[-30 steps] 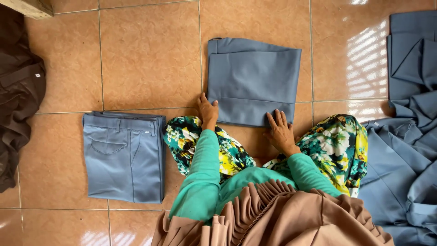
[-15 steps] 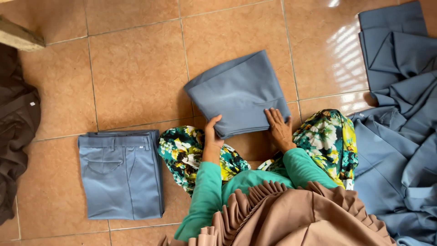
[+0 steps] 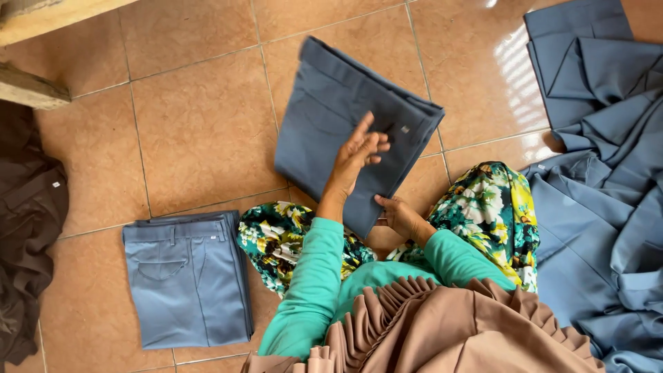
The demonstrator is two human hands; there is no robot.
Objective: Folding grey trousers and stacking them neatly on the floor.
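Lifted and swung round since a moment ago: folded blue-grey trousers [image 3: 338, 124], lying flat on the tiles before, now tilting up off the tiled floor [image 3: 193, 124] with the far corner pointing away to the left. Left hand [image 3: 358, 150] pressing flat against the top face of the bundle, fingers [image 3: 366, 131] stretched long and only slightly spread, gripping nothing. Right hand [image 3: 397, 215] tucked at the near lower edge, fingers curled under and clamping the fabric (thumb side showing, fingertips hidden beneath the cloth). Bundle sitting between the two hands, most of it reaching beyond the left fingertips.

Off to the left of the left hand, well apart: a second folded pair of blue trousers [image 3: 186, 280], lying flat, back pocket up. Further left still, a dark brown garment [image 3: 27, 228] heaped at the edge. To the right of the right hand, a loose pile of blue-grey cloth [image 3: 601, 173], rumpled and spreading across the tiles. Just below both wrists, knees in floral fabric [image 3: 490, 214], green sleeves [image 3: 311, 290] running down from the hands.
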